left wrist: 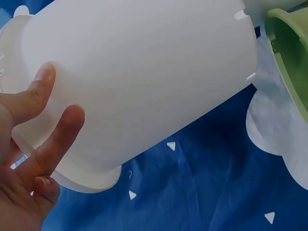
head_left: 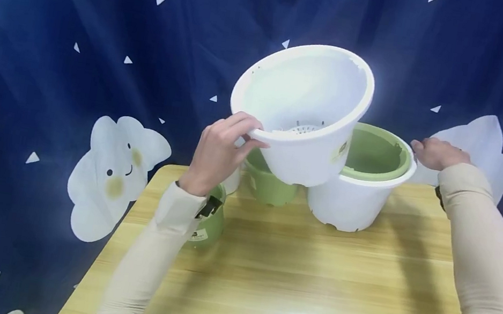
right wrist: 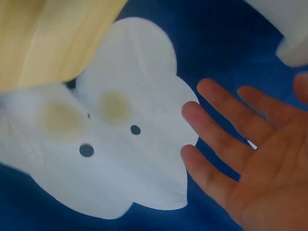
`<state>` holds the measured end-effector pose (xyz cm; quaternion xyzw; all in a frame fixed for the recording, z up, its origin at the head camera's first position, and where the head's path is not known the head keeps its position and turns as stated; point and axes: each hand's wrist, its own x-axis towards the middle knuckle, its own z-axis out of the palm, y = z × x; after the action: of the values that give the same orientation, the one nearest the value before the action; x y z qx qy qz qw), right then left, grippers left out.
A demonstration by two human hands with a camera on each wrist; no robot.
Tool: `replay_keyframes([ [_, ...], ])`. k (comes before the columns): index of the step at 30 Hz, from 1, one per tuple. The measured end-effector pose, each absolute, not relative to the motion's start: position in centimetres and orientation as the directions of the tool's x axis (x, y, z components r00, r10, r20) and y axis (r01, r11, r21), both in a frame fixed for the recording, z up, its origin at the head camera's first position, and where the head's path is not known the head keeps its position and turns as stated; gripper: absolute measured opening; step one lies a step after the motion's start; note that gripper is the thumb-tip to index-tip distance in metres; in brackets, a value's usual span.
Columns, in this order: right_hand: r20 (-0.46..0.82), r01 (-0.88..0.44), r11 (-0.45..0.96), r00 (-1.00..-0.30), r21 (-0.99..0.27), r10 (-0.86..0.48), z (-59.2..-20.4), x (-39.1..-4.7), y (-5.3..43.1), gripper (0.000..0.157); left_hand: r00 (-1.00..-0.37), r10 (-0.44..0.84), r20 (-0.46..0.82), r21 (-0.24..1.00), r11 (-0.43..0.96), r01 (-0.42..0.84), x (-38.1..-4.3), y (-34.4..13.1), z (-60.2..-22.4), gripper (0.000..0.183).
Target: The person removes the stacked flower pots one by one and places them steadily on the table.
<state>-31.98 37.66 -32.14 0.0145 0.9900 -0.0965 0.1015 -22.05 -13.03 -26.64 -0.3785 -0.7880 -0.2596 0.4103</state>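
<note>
My left hand [head_left: 220, 149] grips the near-left rim of a white plastic flower pot [head_left: 305, 159], holding it tilted above the table. Drain holes show in its base. In the left wrist view the pot's outer wall [left wrist: 144, 72] fills much of the picture, with fingers against it. A second white flower pot [head_left: 347, 204] stands on the table to the right, with a green pot [head_left: 376, 151] nested inside. Beside that pot's right rim is my right hand [head_left: 442, 154]; the right wrist view shows its fingers [right wrist: 216, 130] spread, holding nothing.
Behind the raised pot, a green pot [head_left: 271, 187] stands on the wooden table [head_left: 291, 282]. Another green pot [head_left: 208, 229] with a label is partly hidden by my left wrist. A dark blue curtain [head_left: 189, 50] with white clouds and triangles hangs behind the table.
</note>
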Motion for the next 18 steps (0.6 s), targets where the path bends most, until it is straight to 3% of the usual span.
replay_keyframes([
  [8,-0.159,0.057,0.988,-0.987,-0.145,0.034,-33.0,-31.1,36.5,0.088,-0.392,0.381,0.838,0.097,0.602,0.792,-20.0,-15.8,-28.2,0.021],
  [13,-0.115,0.055,0.984,-0.993,-0.17,0.036,-33.6,-31.8,35.3,0.094,-0.409,0.359,0.839,0.101,0.636,0.765,-18.3,-17.9,-29.2,0.024],
  [18,-0.087,0.055,0.984,-0.995,-0.17,0.04,-34.5,-32.5,34.5,0.09,-0.417,0.371,0.83,0.081,0.66,0.747,-15.9,-20.0,-30.4,0.023],
])
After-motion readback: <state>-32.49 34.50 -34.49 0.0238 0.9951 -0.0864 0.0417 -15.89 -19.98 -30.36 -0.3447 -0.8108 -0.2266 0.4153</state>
